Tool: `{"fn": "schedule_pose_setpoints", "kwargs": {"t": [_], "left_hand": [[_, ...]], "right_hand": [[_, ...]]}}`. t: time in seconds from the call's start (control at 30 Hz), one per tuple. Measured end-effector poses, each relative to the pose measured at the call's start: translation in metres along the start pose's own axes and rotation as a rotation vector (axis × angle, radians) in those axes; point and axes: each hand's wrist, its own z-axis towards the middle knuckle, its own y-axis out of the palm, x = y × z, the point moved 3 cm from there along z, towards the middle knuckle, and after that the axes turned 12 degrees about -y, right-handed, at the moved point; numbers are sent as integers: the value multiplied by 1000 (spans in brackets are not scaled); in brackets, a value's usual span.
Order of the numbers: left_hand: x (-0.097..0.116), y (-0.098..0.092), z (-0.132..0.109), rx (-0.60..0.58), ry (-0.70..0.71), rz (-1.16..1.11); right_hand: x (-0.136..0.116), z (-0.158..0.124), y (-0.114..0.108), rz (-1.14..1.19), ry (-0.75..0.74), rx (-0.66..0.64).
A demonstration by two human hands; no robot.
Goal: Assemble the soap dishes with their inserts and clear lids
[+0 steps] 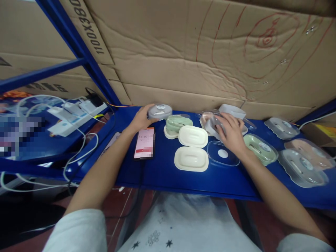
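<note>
My left hand (143, 120) is closed round the end of a grey soap dish (160, 112) with a clear lid, at the back of the blue table. On the right, my right hand (231, 131) curls its fingers over a clear lid (214, 126) among stacked pieces; part of it is hidden under the fingers. Between the hands sit green soap dish parts (180, 122), a cream tray (193, 136) and a nearer cream tray (191, 159). A clear lid with a round white label (223, 154) lies flat below my right hand.
A lit phone (144, 142) lies left of the trays, with another device (111, 142) beside it. Lidded soap dishes, one green (259, 148) and one grey (303, 167), stand at right. Cardboard (162, 52) backs the table; a power strip (76, 117) with cables is far left.
</note>
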Motion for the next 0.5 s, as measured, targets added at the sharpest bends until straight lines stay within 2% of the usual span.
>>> {"fn": "schedule_pose_setpoints", "kwargs": {"t": [0.1, 0.2, 0.27, 0.37, 0.43, 0.5], "left_hand": [[16, -11, -7, 161, 136, -99], [46, -19, -29, 271, 263, -215], [71, -19, -51, 248, 368, -246], [107, -9, -87, 153, 573, -221], [122, 1, -105, 65, 683, -222], [128, 10, -114, 19, 718, -233]], "right_hand": [[-7, 1, -2, 10, -25, -11], [-17, 2, -4, 27, -81, -39], [-26, 2, -6, 56, -139, -57], [-40, 5, -10, 140, -222, -80], [-47, 6, -12, 239, -267, -86], [-50, 7, -14, 355, -286, -63]]}}
